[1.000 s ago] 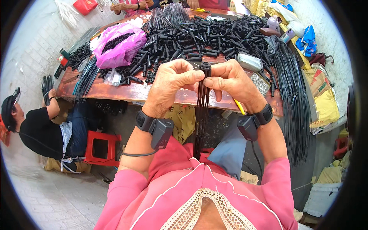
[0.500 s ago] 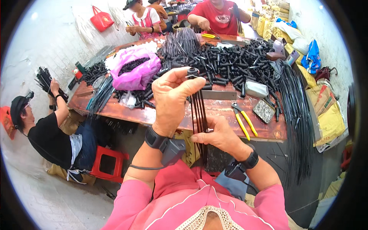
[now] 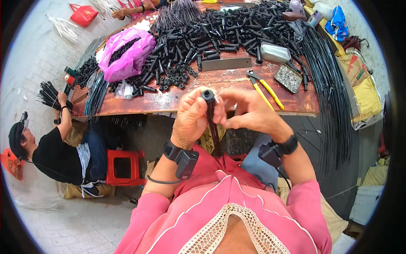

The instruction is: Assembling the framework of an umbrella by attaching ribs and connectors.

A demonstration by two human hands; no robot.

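Note:
Upright in front of me is a bundle of thin black rods with a round black hub [image 3: 207, 95] at its top, which has a hole in its middle. My left hand [image 3: 189, 116] is closed round it just under the hub. On the other side of the bundle, my right hand [image 3: 249, 112] has its fingers bent close to the hub. A small pale glint, perhaps of thin wire, shows at those fingertips, too small to make out. The lower rods run down toward my lap and look dark and blurred.
Beyond my hands, a wooden table [image 3: 165, 108] bears a heap of black tubular parts [image 3: 253, 27], a pink plastic bag [image 3: 111, 53], a flat metal bar [image 3: 226, 64], yellow-handled pliers [image 3: 270, 94] and a metal tin [image 3: 288, 78]. Long black rods [image 3: 334, 106] hang off its right side. A co-worker [image 3: 55, 148] sits left.
My right hand has risen from the lower rods to the hub. The hub and my left hand sit slightly lower in the picture. My view has tilted downward.

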